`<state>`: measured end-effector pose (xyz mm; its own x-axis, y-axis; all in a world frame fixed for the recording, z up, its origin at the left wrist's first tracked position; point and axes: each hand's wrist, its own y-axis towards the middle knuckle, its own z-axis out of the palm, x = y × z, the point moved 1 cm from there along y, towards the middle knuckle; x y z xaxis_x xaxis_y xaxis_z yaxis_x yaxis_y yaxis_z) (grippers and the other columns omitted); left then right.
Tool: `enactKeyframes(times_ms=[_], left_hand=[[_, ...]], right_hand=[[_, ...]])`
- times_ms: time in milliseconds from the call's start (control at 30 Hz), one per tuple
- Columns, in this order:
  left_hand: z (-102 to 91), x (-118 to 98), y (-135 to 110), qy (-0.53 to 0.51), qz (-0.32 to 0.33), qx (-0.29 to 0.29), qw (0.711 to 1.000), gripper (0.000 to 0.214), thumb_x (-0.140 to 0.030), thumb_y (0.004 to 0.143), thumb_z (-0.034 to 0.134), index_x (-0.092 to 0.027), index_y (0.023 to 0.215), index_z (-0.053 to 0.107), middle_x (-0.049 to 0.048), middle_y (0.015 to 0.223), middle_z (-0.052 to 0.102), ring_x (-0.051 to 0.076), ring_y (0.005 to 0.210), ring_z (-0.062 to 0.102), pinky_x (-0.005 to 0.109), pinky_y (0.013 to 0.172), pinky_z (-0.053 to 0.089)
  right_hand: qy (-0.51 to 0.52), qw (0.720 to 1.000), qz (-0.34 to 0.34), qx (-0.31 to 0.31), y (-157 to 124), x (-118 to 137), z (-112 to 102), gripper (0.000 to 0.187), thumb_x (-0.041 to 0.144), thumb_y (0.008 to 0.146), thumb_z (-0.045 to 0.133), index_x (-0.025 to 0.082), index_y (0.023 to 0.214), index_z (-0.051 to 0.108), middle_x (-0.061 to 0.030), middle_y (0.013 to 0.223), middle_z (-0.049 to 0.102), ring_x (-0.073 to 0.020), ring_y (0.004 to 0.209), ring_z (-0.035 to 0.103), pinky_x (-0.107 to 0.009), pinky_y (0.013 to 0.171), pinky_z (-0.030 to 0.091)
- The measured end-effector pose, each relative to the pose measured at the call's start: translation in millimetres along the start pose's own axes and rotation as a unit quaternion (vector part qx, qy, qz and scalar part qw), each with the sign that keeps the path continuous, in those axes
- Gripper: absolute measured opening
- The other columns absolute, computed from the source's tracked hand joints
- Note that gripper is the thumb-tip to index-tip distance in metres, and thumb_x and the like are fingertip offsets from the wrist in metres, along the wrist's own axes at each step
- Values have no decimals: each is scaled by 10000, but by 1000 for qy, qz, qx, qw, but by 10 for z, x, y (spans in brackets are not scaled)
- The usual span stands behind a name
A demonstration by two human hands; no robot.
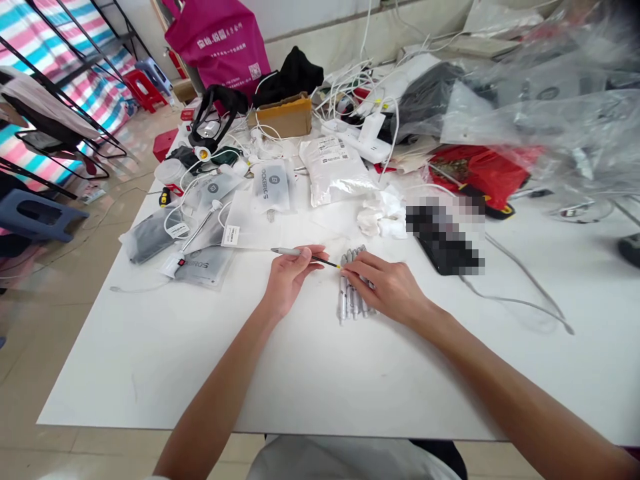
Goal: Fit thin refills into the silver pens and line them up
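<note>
My left hand [293, 280] is closed around a slim silver stylus pen [300, 254], whose dark tip points right, towards my other hand. My right hand [385, 287] lies with its fingers over a bunched row of several similar silver pens [353, 293] on the white table [150, 360]. The fingers hide the upper part of that row. The tip of the held pen ends at those fingers, and I cannot tell whether they grip it.
Beyond the hands lie sealed grey and white pouches [334, 170], tangled white cables [345, 93], a cardboard box [285, 117], and a pixelated black object [443, 240]. Clear plastic sheeting [550, 120] covers the far right. Stools [37, 215] stand on the floor left of the table.
</note>
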<state>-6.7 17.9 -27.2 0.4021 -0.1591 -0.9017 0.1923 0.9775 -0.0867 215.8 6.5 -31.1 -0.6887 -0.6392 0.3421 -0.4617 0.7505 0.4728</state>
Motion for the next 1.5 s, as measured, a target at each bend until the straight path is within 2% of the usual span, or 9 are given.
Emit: enactKeyframes(times_ms=[300,567,667,767,867,1000,1167,1333,1500], left_hand=[[25,20,1,30,7,-7,999,305,-471,925,749,-184,982,835,115,1094,765,227,1038,699,341,887,562],[155,88,-71,65,-29,52,996,341,-496,910,756,-180,1006,844,124,1132,779,250,1039,698,372,907,535],[184,84,-77,17,-43,36,998,336,-485,890,783,-159,957,834,119,1098,777,227,994,703,355,900,529],[161,62,-58,-76,-68,-8,995,301,-466,900,782,-166,900,795,75,1045,762,175,951,703,312,880,534],[121,30,-38,-154,-94,-35,983,252,-447,933,753,-196,906,745,37,1095,758,170,1049,715,290,906,539],[137,-33,-51,-170,-93,-6,981,263,-440,980,693,-192,893,690,77,1276,749,255,1309,658,356,1058,511],[241,-74,-90,-165,-86,52,981,322,-447,1006,646,-183,822,632,139,1373,712,304,1422,578,456,1220,392],[274,-50,-97,-199,-102,58,973,339,-463,978,680,-206,776,591,106,1342,729,279,1416,581,483,1271,320],[289,-47,-117,-189,-99,69,974,391,-518,994,635,-222,752,554,94,1391,699,271,1455,529,468,1233,355]], right_hand=[[17,1000,10,-15,6,12,-15,210,301,1082,532,211,1034,716,-25,874,689,-107,610,542,-277,488,301],[118,992,20,-27,-7,88,22,178,290,1082,540,226,1022,694,-5,797,656,-104,585,531,-270,525,367],[157,984,75,-33,-4,123,4,154,349,1055,597,242,1151,652,-5,816,660,-120,604,551,-267,538,412],[220,964,135,-57,-1,149,-32,378,380,1041,613,257,1374,482,-18,904,667,-142,659,585,-279,586,484],[287,944,121,-112,-6,155,-57,358,317,1074,538,286,1400,394,-49,1031,692,-181,838,664,-331,711,541],[299,932,118,-167,-8,114,-62,244,284,1050,594,302,1287,540,-59,1086,711,-209,927,691,-381,768,571],[240,950,114,-163,58,90,-103,206,271,1012,650,291,1203,723,-86,1124,611,-192,885,648,-359,710,576],[273,948,139,-92,93,145,-115,256,298,1023,632,299,1260,730,-76,1112,673,-202,943,682,-360,759,607],[306,924,187,-134,34,201,-72,260,332,936,772,271,1182,713,-50,1082,776,-232,977,762,-407,877,639]])
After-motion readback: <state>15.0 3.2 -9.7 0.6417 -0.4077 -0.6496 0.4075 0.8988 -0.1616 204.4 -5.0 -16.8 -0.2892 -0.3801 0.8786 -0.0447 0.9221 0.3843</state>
